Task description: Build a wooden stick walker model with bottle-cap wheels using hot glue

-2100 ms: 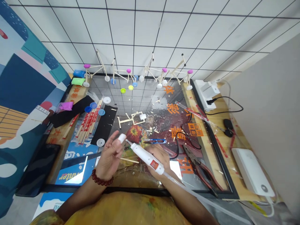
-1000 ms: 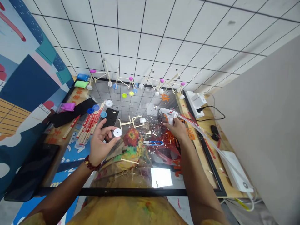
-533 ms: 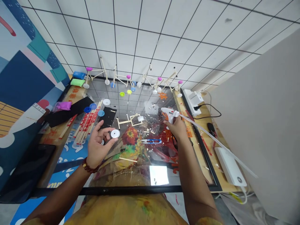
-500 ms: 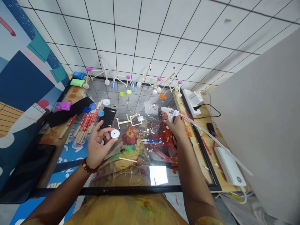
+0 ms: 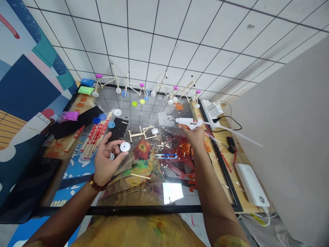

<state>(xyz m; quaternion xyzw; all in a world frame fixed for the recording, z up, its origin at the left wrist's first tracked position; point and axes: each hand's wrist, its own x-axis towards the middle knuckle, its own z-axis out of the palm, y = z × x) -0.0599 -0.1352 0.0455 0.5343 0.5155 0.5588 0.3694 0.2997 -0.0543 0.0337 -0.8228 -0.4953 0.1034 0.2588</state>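
Note:
My left hand (image 5: 107,158) pinches a white round cap (image 5: 125,146) with a small dark hole in its middle, held up over the glass tabletop. Over on the right, my right hand (image 5: 195,136) is wrapped around a white glue gun (image 5: 189,122), its nozzle pointing left and a long clear glue stick (image 5: 232,132) trailing out the back. Between the hands lies a small stick frame (image 5: 143,133) with a white wheel-like piece (image 5: 154,131) at one end. Blue-handled thread snips (image 5: 167,156) rest nearer to me, and a loose wooden stick (image 5: 140,176) lies closer still.
Several stick models (image 5: 138,87) with pink tops stand along the tiled wall. Bundled chopsticks (image 5: 96,135), blue caps (image 5: 102,117) and a black sheet (image 5: 118,128) lie left. A power strip (image 5: 212,111) and a white box (image 5: 252,185) sit right. Scraps litter the glass.
My right hand has turned the glue gun so its body lies more level and its glue stick swings up. My left hand keeps the white cap, nearly still.

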